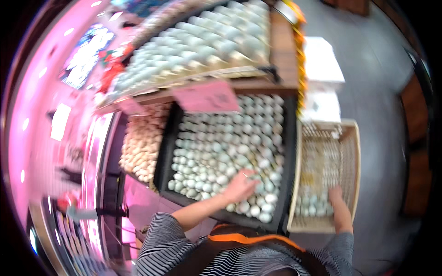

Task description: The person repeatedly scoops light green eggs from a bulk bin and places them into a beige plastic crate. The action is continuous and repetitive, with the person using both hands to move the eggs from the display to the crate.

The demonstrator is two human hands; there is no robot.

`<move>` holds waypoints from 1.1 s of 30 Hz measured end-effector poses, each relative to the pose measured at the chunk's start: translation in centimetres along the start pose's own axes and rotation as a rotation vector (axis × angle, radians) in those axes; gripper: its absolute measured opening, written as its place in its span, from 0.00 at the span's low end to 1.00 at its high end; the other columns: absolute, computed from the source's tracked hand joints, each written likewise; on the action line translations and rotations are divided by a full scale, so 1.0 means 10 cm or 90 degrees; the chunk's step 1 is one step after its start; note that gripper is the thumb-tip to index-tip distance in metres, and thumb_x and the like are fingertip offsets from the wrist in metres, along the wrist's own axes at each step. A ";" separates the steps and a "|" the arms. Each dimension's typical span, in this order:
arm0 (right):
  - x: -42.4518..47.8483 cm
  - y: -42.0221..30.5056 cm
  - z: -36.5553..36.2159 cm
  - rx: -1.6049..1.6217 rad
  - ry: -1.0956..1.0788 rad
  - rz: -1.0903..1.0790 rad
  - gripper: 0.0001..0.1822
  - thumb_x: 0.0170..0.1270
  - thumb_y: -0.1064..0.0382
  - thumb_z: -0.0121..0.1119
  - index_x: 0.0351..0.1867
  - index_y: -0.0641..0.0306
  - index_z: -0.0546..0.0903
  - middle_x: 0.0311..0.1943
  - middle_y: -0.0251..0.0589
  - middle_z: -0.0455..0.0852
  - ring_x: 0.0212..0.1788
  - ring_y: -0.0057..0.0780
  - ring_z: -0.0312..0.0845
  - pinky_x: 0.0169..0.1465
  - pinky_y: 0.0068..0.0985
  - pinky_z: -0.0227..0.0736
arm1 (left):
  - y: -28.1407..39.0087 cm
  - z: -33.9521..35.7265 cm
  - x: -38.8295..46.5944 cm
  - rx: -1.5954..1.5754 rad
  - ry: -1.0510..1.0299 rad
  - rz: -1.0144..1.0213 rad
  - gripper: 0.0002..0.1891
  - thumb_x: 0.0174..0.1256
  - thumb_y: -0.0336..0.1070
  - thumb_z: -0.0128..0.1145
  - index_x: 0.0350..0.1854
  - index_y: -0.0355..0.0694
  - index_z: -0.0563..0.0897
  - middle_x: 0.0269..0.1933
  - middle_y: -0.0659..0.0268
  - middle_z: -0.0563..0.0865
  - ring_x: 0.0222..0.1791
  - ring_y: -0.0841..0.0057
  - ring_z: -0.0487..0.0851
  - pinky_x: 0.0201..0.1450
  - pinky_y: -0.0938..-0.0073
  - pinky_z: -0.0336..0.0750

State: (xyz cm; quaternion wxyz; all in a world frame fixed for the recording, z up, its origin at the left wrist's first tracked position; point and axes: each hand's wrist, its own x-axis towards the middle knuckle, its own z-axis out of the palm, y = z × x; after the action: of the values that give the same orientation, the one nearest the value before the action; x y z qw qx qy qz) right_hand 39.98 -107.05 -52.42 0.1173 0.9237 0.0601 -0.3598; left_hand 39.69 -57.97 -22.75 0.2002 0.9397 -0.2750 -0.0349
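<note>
Pale bluish and white eggs [214,148] fill a black-edged display bin [290,151] in front of me. My left hand [241,187], with a ring on one finger, reaches over the near right part of these eggs. Its fingertips are at the eggs, but blur hides whether one is gripped. To the right, my right hand [335,195] is lowered into a beige plastic crate [355,172]. Pale eggs [313,206] lie at the crate's near end, just left of that hand. Its fingers are blurred, so I cannot see whether they hold anything.
Brown eggs [143,148] lie in a section to the left. Behind, a raised shelf holds rows of larger pale eggs [207,38] in trays. A pink sign [207,96] with writing overhangs the bin. White boxes [323,62] stand beyond the crate, on the grey floor [376,86].
</note>
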 end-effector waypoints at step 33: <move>0.50 0.15 -0.47 -0.226 -0.203 -0.221 0.59 0.29 0.32 0.76 0.69 0.52 0.69 0.73 0.59 0.52 0.77 0.59 0.34 0.73 0.49 0.45 | 0.63 -0.22 -1.37 -0.019 0.123 -0.343 0.11 0.55 0.34 0.62 0.42 0.43 0.82 0.60 0.57 0.72 0.62 0.57 0.67 0.60 0.62 0.72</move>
State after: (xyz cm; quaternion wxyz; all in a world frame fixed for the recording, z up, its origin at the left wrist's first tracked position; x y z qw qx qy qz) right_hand 46.98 -107.13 -52.23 0.2218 0.7964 0.2604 -0.4987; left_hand 25.36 -54.75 -18.88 0.2230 0.9748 0.0053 -0.0014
